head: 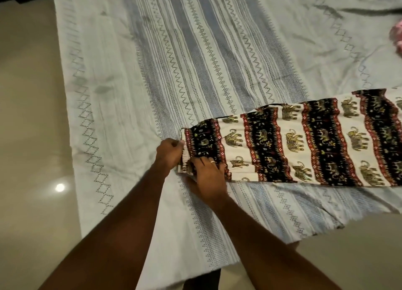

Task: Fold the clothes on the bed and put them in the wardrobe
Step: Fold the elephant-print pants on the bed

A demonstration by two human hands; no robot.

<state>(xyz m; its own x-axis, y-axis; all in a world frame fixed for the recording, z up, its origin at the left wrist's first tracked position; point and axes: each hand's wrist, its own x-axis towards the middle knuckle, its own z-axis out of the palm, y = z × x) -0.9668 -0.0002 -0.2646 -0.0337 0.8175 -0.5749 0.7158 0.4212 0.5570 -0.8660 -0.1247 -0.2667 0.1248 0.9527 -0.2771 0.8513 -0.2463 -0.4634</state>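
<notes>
A pair of elephant-print trousers (304,141), cream with black and red bands, lies flat across the bed (174,50) and runs off the right edge of the view. My left hand (170,153) pinches the gathered hem at the trousers' left end. My right hand (208,178), with a ring on one finger, grips the same end from below, its fingers lying over the cloth. Both hands touch each other at the hem.
The bed carries a pale cover with blue stripes and zigzag stitching. A bit of pink cloth (397,39) shows at the far right edge. Beige tiled floor (28,137) lies left of the bed and at the lower right.
</notes>
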